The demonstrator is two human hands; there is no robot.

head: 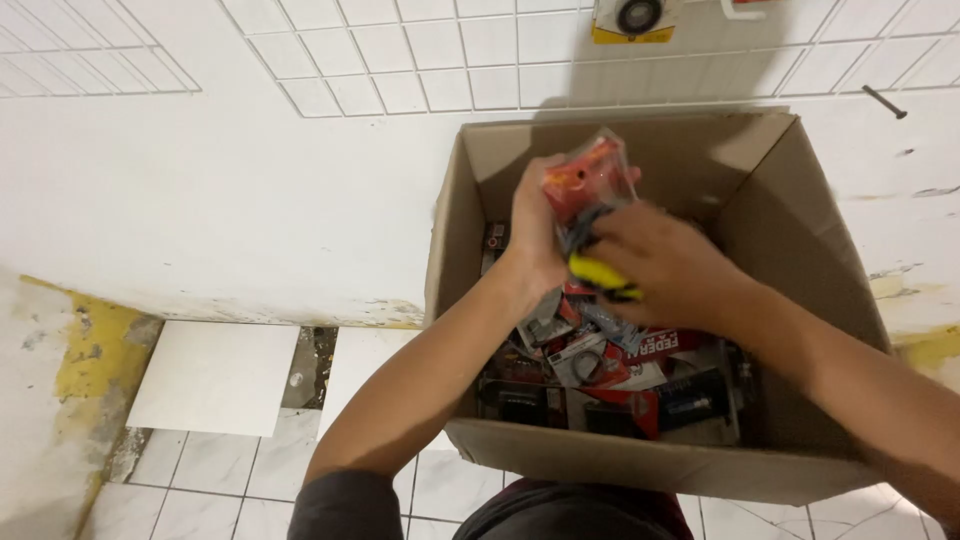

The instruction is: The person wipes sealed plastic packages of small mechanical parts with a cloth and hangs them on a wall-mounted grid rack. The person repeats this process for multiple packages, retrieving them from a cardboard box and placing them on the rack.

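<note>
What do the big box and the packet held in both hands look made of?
Box: brown corrugated cardboard, matte, with creased flaps and a raw edge. Packet: probably clear glossy plastic over red card, judging by its sheen; blur leaves this open. Left hand and right hand hold it.

Likely a hardware shop or stockroom: open cardboard box (pixel 800 260) under the hands, crammed with blister-packed small parts (pixel 600 360); white wire display grid (pixel 420 60) on the wall beyond, one packaged item (pixel 632 18) hung there; worn tiled floor (pixel 215 375) below left
</note>
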